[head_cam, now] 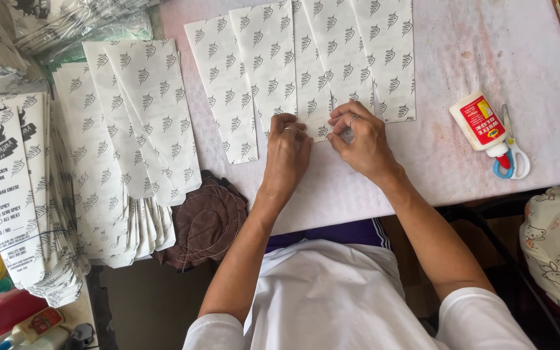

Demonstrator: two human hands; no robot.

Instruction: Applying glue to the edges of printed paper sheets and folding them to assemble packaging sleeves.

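Observation:
Several white patterned paper bags lie overlapped in a fanned row on the white table. My left hand and my right hand both press on the near end of one middle bag, fingertips pinching its bottom edge. A ring shows on each hand. Whether the edge is being folded or held flat I cannot tell.
A white glue bottle with a red label and small scissors lie right of my hands. Tall stacks of finished bags fill the left side, beside a brown quilted cushion. A patterned cloth hangs at the right.

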